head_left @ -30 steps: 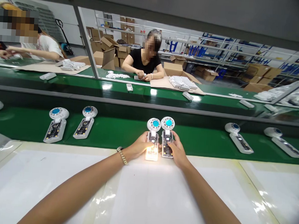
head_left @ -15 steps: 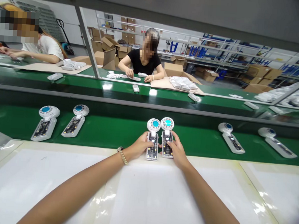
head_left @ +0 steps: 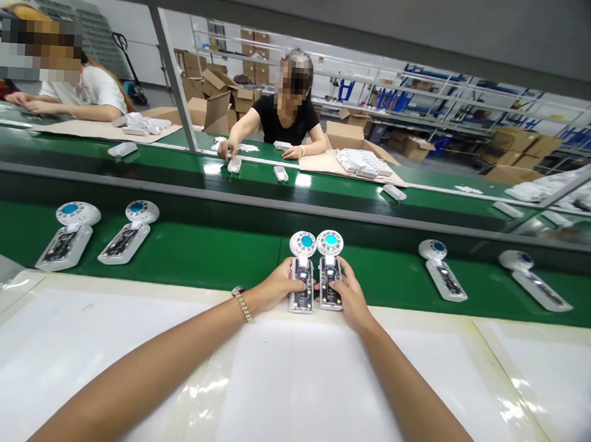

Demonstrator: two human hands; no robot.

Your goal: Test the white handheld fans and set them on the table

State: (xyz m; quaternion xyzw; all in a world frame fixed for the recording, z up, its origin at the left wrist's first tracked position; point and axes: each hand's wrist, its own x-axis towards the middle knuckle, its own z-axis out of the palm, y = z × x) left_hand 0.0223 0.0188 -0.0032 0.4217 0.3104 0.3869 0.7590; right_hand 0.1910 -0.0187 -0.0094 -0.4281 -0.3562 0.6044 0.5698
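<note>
The person's left hand (head_left: 277,288) is grasping one handheld fan-like device (head_left: 303,267) at the centre of the frame, its thumb lying across the clear-fronted body. The right hand (head_left: 354,303) is grasping a matching fan-like device (head_left: 329,267) just beside it, its thumb also resting on the front. Both devices are standing with their round, vented white heads and blue discs toward the top of the frame, and their dark circuit boards are showing. The view is not making clear whether their lower ends are touching the white table (head_left: 295,388), which is filling the lower part of the frame. A metal bracelet (head_left: 243,306) is circling the left wrist.

On the green belt (head_left: 213,256), two similar devices (head_left: 66,244) are lying at the left of the frame, and two more devices (head_left: 442,273) are lying at the right, all well apart from the hands. At upper centre, a co-worker in a black top (head_left: 284,121) is touching a white casing (head_left: 234,166) with one hand, near a stack of casings (head_left: 362,164). Another co-worker in a white top (head_left: 96,92) is sitting at upper left.
</note>
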